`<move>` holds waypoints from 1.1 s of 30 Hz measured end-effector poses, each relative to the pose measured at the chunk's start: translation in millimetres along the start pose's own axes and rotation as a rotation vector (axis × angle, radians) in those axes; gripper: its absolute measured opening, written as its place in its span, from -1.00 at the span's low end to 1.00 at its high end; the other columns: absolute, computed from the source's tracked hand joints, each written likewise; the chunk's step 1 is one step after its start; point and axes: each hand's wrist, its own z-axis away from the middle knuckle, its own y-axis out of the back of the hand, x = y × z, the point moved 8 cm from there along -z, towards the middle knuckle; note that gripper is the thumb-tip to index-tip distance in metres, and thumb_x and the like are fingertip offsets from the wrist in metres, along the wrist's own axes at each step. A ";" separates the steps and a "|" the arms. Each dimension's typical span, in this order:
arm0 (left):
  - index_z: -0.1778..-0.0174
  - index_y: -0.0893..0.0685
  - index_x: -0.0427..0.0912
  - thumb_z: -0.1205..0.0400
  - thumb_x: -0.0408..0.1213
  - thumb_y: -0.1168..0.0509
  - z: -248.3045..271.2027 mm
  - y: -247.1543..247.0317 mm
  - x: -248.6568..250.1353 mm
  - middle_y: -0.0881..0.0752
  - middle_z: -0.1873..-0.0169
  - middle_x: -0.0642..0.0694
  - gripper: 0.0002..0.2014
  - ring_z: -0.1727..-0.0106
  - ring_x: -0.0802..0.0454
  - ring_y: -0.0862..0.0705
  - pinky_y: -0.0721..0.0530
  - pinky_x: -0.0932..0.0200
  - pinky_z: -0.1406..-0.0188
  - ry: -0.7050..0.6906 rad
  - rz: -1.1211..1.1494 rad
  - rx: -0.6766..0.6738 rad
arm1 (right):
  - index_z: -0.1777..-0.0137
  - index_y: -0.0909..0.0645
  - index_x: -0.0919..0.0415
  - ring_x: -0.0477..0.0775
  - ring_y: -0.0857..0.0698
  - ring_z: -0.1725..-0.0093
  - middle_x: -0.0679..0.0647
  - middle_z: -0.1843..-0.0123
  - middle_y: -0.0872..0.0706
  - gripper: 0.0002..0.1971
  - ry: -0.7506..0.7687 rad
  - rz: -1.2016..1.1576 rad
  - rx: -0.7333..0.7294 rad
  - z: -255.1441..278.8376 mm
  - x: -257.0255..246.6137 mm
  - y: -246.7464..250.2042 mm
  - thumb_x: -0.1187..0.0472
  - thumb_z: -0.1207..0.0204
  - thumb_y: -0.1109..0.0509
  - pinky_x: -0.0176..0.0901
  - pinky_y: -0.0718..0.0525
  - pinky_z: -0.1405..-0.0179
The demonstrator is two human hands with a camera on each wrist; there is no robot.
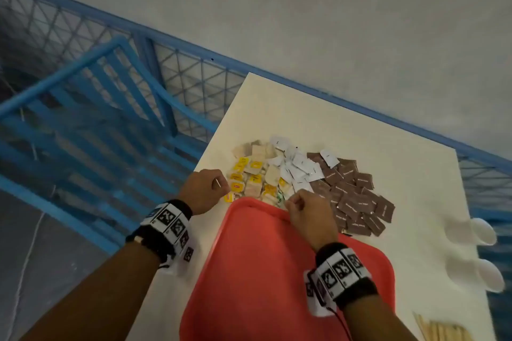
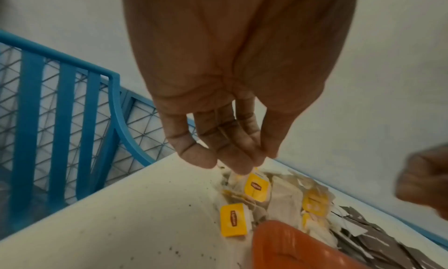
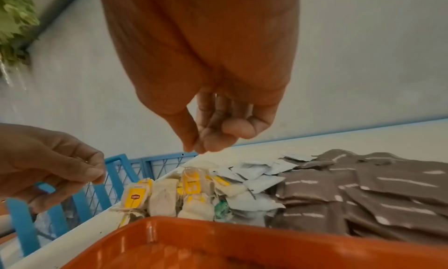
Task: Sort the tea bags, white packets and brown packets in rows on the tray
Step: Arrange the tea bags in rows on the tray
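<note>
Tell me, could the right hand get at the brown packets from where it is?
Probably yes: the right hand hovers at the tray rim, the brown packets lie uncovered just beside it.

Flat plastic tray [image 1: 249, 271] plain orange-red. Small paper tea bags [image 1: 256, 178] beige, tags yellow with a red logo. White paper packets [image 1: 297, 167] carry small dark print. Brown paper packets [image 1: 357, 202] carry white lettering. Rectangular table [image 1: 346, 124] cream. Wristbands [image 1: 342, 270] black with black-and-white square markers. Metal railing [image 1: 91, 108] blue.
</note>
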 end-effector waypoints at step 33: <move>-0.24 -0.80 -0.15 -0.62 0.41 0.02 75.5 -96.0 48.9 -0.76 -0.15 -0.34 -0.23 -0.11 -0.30 -0.75 -0.71 -0.20 -0.06 0.361 1.341 -0.506 | 0.08 -0.76 0.12 -0.17 -0.70 0.33 -0.09 0.26 -0.81 -0.93 0.066 -0.534 -0.669 13.4 -55.9 -20.7 0.31 -0.54 -0.52 -0.33 -0.64 0.27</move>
